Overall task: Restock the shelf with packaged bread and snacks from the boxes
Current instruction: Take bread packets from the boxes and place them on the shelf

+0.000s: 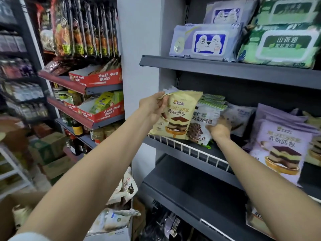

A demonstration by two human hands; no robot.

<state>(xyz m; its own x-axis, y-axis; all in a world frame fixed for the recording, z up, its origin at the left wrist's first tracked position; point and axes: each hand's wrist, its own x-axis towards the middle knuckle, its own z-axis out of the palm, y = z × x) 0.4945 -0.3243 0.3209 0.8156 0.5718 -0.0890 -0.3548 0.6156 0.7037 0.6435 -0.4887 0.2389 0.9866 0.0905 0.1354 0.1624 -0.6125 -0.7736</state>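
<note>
A cream-yellow mousse bread packet [177, 115] stands upright at the left end of the middle shelf [196, 152], behind its white wire rail. My left hand [154, 106] grips the packet's upper left corner, with other thin packets behind it. Just right of it stands a white chocolate bread packet [201, 126]; my right hand [219, 127] presses on its right side, fingers closed around it. Purple mousse bread packets [279, 145] lean at the shelf's right. Below left, a box [119, 221] holds more packaged bread.
Wet-wipe packs [206, 41] fill the shelf above. The lower shelf [191, 192] is dark and mostly bare, with a packet [257, 221] at its right. A neighbouring rack at left carries red display boxes [97, 77], hanging snack bags and bottles. Cardboard cartons [52, 153] are stacked on the floor.
</note>
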